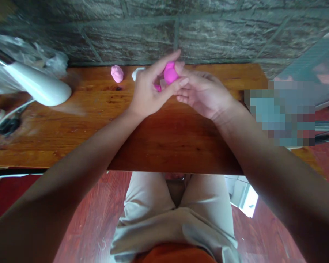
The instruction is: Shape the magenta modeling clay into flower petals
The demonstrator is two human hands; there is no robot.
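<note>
Left hand [149,91] and right hand [204,93] pinch a pink lump [170,73] between fingertips, partly hiding it; paler lump [117,73] at ten o'clock; white scrap [137,72] half-hidden.

Tabletop [164,146]: reddish-brown wood, glossy, grain and dark knots showing; far edge runs along a grey stone-pattern wall, near edge sits above the person's lap.
Far edge, left of middle: pale pink lump [117,73], rounded, lying on the wood just short of the wall.
Beside it, toward the middle: small white piece [137,72], partly hidden behind a hand, kind unclear.
Left end: white rounded appliance [40,86] lying slantwise, its blunt end pointing toward the middle; white cord [8,116] trailing off the left edge.
Far left corner: crumpled clear plastic [48,58] against the wall.
Right end: blurred patch, contents unreadable.
</note>
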